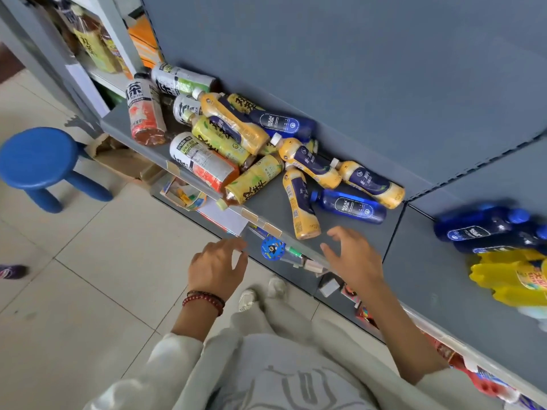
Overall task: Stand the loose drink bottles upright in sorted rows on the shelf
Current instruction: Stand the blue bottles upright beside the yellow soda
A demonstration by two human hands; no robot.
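Several drink bottles lie in a loose pile on the grey shelf [355, 241]. Among them are an orange bottle with a dark label [300, 204] nearest me, a blue soda bottle [350, 206] beside it, a yellow tea bottle [254, 180] and a white-and-red tea bottle [145, 113] at the left. Blue bottles [485, 229] and yellow bottles [512, 279] stand at the right. My right hand [353, 257] hovers over the shelf just below the orange bottle, fingers spread, holding nothing. My left hand [217, 269] hangs by the shelf's front edge, empty.
A blue plastic stool [38, 161] stands on the tiled floor to the left. Another shelf unit with tea bottles [94, 45] stands at the upper left. The shelf's clear front rail [260, 223] carries price tags. Lower shelves hold small packets [367, 315].
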